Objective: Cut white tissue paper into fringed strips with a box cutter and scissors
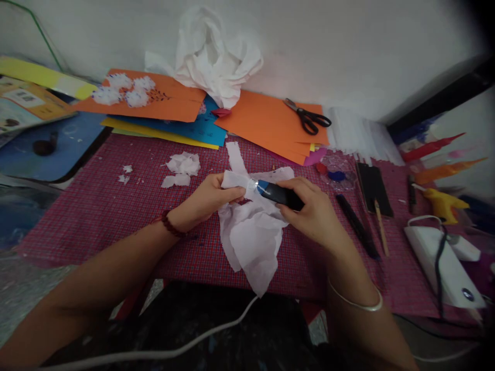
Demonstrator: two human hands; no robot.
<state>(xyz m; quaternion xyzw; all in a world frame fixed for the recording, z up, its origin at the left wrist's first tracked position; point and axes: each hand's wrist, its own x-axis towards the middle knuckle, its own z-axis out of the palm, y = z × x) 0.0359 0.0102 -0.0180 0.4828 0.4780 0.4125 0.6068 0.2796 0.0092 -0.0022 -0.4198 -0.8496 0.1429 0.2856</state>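
Observation:
My left hand (211, 203) pinches a strip of thin white paper (234, 179) between thumb and fingers. My right hand (315, 214) is wrapped round a black, stapler-like tool (284, 196) with a blue band and a shiny tip. That tip touches the white paper beside my left fingertips; its exact kind is not clear. Below both hands hangs a larger crumpled sheet of white tissue paper (255, 239), reaching over the table's front edge. Another white strip (235, 156) sticks out behind the hands.
Torn paper pieces (183, 165) lie left on the checked tablecloth (127, 206). Orange sheets (259, 123), black scissors (309, 117) and crumpled white paper (216, 56) are at the back. To the right are a black marker (358, 226), a yellow glue gun (443, 203) and a white power strip (441, 263).

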